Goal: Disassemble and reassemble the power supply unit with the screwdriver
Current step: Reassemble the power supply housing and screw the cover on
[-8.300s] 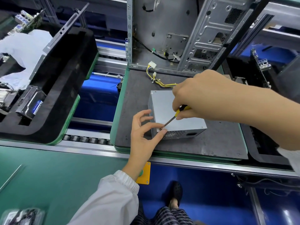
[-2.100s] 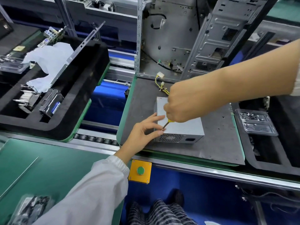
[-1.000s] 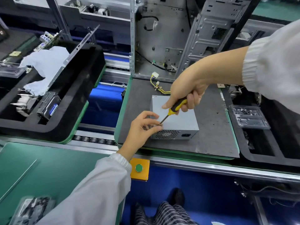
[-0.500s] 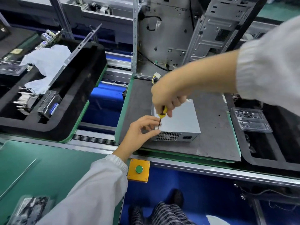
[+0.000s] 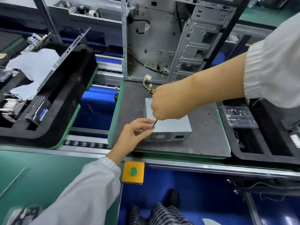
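Note:
A grey metal power supply unit (image 5: pixel 172 125) lies on the dark mat (image 5: pixel 207 140), its fan grille facing me and yellow wires (image 5: pixel 148 86) trailing behind it. My right hand (image 5: pixel 168 103) grips the screwdriver from above; only the thin shaft (image 5: pixel 153 124) shows below the fist, the handle is hidden. The tip points down at the unit's near left top corner. My left hand (image 5: pixel 134 133) is at that corner, thumb and fingertips curled and pinched together around the shaft's tip; whether a screw is between them is too small to tell.
An open computer case (image 5: pixel 170 39) stands upright behind the mat. A clear screw tray (image 5: pixel 238 116) sits in black foam on the right. A black foam tray (image 5: pixel 48 98) with parts is on the left. A yellow box with a green button (image 5: pixel 133 171) hangs below the conveyor rail.
My right hand has rolled over the screwdriver, hiding its yellow handle, and the shaft now stands steeper at the unit's left corner. My left hand stays at that corner.

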A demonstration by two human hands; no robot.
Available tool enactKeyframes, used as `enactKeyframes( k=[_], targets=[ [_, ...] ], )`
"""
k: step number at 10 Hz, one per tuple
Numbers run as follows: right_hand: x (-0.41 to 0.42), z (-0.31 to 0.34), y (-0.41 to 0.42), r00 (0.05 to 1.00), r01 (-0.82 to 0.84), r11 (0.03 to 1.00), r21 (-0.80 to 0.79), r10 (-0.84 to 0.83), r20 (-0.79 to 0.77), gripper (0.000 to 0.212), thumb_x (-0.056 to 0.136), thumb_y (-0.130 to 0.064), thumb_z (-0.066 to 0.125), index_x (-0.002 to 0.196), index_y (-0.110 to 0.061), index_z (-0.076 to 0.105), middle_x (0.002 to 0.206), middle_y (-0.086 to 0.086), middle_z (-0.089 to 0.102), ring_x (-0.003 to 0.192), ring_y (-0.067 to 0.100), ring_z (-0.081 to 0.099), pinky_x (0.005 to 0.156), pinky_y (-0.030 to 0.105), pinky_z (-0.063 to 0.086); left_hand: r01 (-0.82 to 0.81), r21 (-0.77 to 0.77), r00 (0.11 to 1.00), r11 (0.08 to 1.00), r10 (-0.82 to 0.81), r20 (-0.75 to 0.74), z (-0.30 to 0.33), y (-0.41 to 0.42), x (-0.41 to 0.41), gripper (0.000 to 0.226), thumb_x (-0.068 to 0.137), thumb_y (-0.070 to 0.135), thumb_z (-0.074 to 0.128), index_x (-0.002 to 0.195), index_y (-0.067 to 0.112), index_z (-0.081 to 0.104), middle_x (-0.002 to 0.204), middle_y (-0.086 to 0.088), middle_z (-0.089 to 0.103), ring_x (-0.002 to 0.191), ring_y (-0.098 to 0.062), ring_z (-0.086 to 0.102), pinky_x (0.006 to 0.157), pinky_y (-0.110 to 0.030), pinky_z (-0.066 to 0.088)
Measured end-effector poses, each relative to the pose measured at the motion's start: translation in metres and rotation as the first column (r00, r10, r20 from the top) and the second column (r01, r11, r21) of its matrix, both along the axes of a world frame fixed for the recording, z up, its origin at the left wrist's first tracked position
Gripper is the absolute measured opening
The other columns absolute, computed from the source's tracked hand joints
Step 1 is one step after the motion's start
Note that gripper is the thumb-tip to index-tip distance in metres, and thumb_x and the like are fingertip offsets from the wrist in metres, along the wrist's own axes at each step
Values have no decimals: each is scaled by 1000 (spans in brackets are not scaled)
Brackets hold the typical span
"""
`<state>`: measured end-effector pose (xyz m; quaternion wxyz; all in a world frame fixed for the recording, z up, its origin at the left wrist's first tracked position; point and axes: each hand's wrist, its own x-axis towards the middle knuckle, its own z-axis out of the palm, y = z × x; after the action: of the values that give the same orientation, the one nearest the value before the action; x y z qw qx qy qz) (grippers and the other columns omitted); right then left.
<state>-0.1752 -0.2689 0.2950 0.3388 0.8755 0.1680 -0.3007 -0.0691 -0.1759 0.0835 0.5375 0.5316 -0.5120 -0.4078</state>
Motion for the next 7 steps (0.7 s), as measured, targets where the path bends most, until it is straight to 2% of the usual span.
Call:
enactKeyframes(
  k=[1, 2, 3, 4, 5, 6, 7],
  targets=[
    [-8, -11, -6, 437, 849, 363, 385, -891, -123, 36, 92, -23, 53, 59, -12, 44, 54, 2, 41, 38, 13, 33, 38, 21, 24, 13, 32, 995, 999, -10, -96, 0, 2, -1, 19, 89, 5, 69, 94, 21, 78, 121, 7, 67, 101, -34, 65, 91, -43, 53],
    [-25, -18, -22, -470, 598, -756, 268, -601, -647, 35, 98, -27, 48, 85, 3, 61, 49, -2, 38, 26, 5, 21, 25, 14, 15, 47, 61, 998, 997, -44, -44, 4, 1, 0, 21, 89, 4, 67, 95, 21, 78, 118, 10, 65, 94, -29, 63, 80, -36, 54],
    [-56, -27, -22, -397, 444, -868, 224, -415, -819, 41, 101, -34, 38, 92, 0, 59, 47, -3, 36, 27, 3, 22, 24, 13, 16, 58, 65, 998, 996, -57, -17, 10, -2, -3, 27, 90, -2, 63, 99, 21, 75, 113, 15, 62, 75, -4, 55, 72, -17, 45],
    [-110, -39, -23, -176, 422, -701, 575, -686, -706, 43, 97, -44, 43, 88, -8, 64, 51, -2, 42, 34, 9, 31, 33, 17, 21, -40, 37, 999, 999, 40, -4, 12, 0, -14, 21, 93, 2, 61, 103, 16, 74, 108, 10, 61, 75, 1, 50, 73, -14, 41],
    [-178, -70, -24, -237, 275, -425, 862, -899, -368, 44, 93, -52, 45, 82, -13, 65, 51, -5, 50, 43, 11, 44, 41, 20, 33, -157, 10, 986, 987, 157, 55, 10, 1, -27, 22, 95, 4, 58, 104, 20, 71, 102, 12, 61, 74, -7, 49, 70, -21, 42],
    [-211, -128, -25, -297, 363, -221, 905, -948, -113, 39, 99, -39, 41, 82, -6, 53, 60, 2, 53, 61, 25, 56, 55, 34, 40, -191, -27, 968, 981, 193, 163, 9, 0, -31, 24, 96, 4, 58, 104, 24, 70, 110, 7, 60, 80, -18, 53, 69, -27, 45],
    [-206, -178, -41, -297, 396, -172, 902, -954, -52, 30, 100, -32, 39, 81, -9, 42, 65, 2, 48, 68, 32, 52, 56, 37, 31, -167, 23, 974, 986, 161, 158, 12, -3, -24, 31, 93, 4, 60, 108, 30, 65, 125, 5, 54, 69, -25, 51, 61, -25, 48]
  ],
)
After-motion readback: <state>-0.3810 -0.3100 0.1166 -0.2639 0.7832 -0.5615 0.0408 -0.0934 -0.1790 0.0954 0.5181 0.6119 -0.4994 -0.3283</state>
